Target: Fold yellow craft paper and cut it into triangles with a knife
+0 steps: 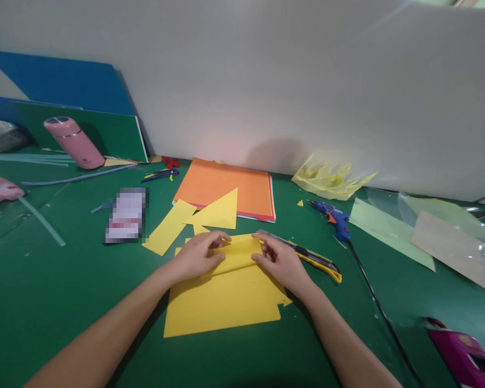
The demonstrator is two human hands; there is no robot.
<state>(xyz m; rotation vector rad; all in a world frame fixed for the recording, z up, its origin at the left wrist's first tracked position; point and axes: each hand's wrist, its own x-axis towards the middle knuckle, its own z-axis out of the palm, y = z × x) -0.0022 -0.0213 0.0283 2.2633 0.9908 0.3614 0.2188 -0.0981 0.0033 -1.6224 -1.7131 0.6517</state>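
A folded strip of yellow paper (239, 254) is held between my two hands, just above a larger yellow sheet (226, 302) with a notched right edge. My left hand (202, 254) is curled round the strip's left end, thumb in front and fingers behind. At the other end my right hand (282, 264) grips it in the same way. A box cutter (313, 257) with a yellow frame lies beside my right hand, its front end partly behind that hand. Beyond my hands lie a yellow paper triangle (220, 213) and a yellow strip (170, 227).
Orange paper (230, 186) tops a stack at the back. A blue glue gun (335, 220) with a cord and a yellow paper crown shape (331, 180) are to the right. Leftward are a phone (126, 215), a pink bottle (76, 143) and a pink glue gun (2, 193).
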